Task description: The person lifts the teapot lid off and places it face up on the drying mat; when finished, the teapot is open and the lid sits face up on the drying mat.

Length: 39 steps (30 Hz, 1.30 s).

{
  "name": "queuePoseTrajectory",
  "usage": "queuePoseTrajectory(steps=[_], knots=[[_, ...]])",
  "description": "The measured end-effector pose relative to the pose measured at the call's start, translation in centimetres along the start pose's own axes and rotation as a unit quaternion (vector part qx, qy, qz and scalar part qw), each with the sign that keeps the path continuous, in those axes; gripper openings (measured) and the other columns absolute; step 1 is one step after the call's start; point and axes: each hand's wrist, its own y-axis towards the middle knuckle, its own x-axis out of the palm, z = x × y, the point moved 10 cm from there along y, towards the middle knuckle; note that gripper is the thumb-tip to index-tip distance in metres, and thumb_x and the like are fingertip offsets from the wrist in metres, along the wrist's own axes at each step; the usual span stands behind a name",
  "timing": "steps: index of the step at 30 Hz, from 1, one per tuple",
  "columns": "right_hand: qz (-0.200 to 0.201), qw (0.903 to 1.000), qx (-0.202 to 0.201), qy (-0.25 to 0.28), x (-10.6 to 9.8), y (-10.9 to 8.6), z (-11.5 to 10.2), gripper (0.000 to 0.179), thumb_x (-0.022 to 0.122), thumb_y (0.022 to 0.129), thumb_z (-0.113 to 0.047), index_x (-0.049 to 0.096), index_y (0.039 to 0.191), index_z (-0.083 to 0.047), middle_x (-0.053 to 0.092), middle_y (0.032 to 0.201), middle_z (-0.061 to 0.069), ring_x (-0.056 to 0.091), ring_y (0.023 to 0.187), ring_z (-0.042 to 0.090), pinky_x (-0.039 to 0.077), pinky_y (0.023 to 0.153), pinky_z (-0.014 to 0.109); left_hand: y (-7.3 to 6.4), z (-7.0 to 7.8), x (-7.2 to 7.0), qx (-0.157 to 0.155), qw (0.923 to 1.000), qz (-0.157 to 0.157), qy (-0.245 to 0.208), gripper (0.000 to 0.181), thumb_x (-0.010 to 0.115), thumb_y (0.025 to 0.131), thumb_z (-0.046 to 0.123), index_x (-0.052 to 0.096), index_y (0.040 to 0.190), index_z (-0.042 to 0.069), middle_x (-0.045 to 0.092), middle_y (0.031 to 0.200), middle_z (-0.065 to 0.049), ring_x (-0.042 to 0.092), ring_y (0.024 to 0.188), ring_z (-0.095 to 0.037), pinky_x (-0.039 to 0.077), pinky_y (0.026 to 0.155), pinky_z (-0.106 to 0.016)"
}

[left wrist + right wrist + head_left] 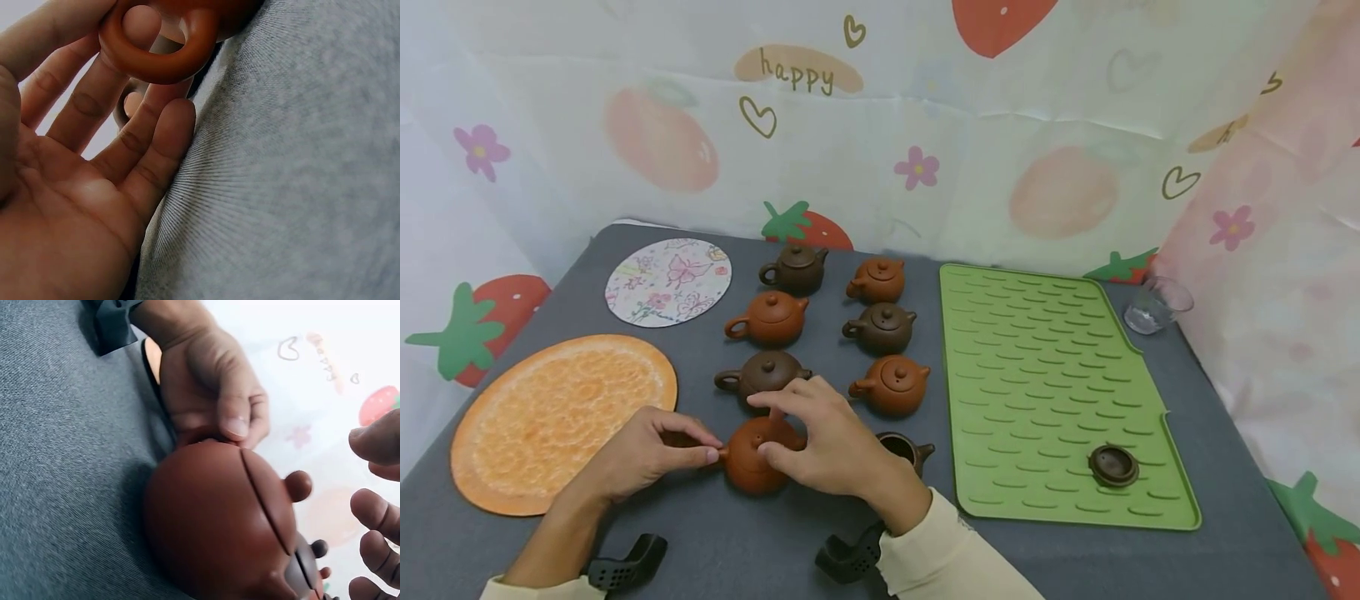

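Note:
My left hand (643,454) pinches the handle (165,70) of a reddish-brown clay teapot (748,468) at the front of the table. This teapot sits upright with its lid on; the lid's round knob (299,486) stands out in the right wrist view. Over the pot hovers my right hand (838,437), thumb and fingers spread apart and off the knob. Partly hidden behind that hand is a dark brown teapot (919,454) without a lid. A dark lid (1114,467) lies upside down on the green mat (1030,383).
Behind the hands, several lidded teapots in red-brown and dark brown stand in two columns, a dark one (767,371) nearest. At left lie an orange oval placemat (565,417) and a floral round mat (668,283). A clear glass (1156,307) stands past the green mat.

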Motion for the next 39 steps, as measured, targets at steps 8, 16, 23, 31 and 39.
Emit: queuePoseTrajectory(steps=[8, 16, 23, 31, 39], knots=[[-0.054, 0.9959, 0.032, -0.066, 2.0, 0.4, 0.8, 0.039, 0.07, 0.089, -0.024, 0.065, 0.128, -0.016, 0.058, 0.104, -0.004, 0.045, 0.09, 0.009, 0.038, 0.074, 0.021, -0.1, -0.1, 0.0, 0.003, 1.0, 0.001, -0.003, 0.011, 0.069, 0.085, -0.008, 0.075, 0.092, -0.003, 0.07, 0.087, -0.014, 0.067, 0.079, -0.021, 0.055, 0.066, -0.032], [-0.058, 0.9941, 0.018, -0.089, 2.8, 0.5, 0.9, 0.028, 0.071, 0.089, -0.024, 0.072, 0.115, -0.015, 0.055, 0.091, -0.008, 0.043, 0.08, 0.005, 0.035, 0.07, 0.017, -0.1, 0.0, 0.0, 0.012, 0.9998, -0.001, -0.013, 0.013, 0.068, 0.085, -0.01, 0.075, 0.093, -0.003, 0.07, 0.088, -0.015, 0.067, 0.079, -0.022, 0.055, 0.066, -0.032], [-0.059, 0.9935, 0.027, -0.093, 3.0, 0.7, 1.1, 0.022, 0.07, 0.091, -0.02, 0.074, 0.111, -0.014, 0.055, 0.089, -0.008, 0.043, 0.078, 0.005, 0.036, 0.068, 0.016, -0.1, 0.1, 0.0, 0.01, 0.9999, 0.002, -0.012, 0.012, 0.068, 0.084, -0.009, 0.075, 0.093, -0.003, 0.07, 0.088, -0.015, 0.067, 0.08, -0.022, 0.055, 0.067, -0.032], [-0.064, 0.9939, 0.034, -0.083, 2.6, 0.8, 1.0, 0.016, 0.068, 0.092, -0.017, 0.074, 0.107, -0.013, 0.059, 0.092, -0.005, 0.048, 0.082, 0.007, 0.039, 0.072, 0.018, -0.1, 0.0, 0.0, 0.008, 0.9999, 0.004, -0.01, 0.012, 0.068, 0.085, -0.009, 0.075, 0.093, -0.003, 0.07, 0.089, -0.015, 0.067, 0.08, -0.022, 0.055, 0.067, -0.032], [-0.029, 0.9988, 0.027, -0.028, 1.5, 0.6, 0.6, 0.012, 0.07, 0.091, -0.017, 0.071, 0.101, -0.011, 0.062, 0.088, -0.005, 0.053, 0.076, 0.004, 0.042, 0.067, 0.016, -0.1, -0.1, 0.0, 0.007, 0.9999, 0.002, -0.011, 0.012, 0.068, 0.085, -0.009, 0.075, 0.092, -0.003, 0.07, 0.088, -0.014, 0.067, 0.079, -0.022, 0.055, 0.066, -0.032]])
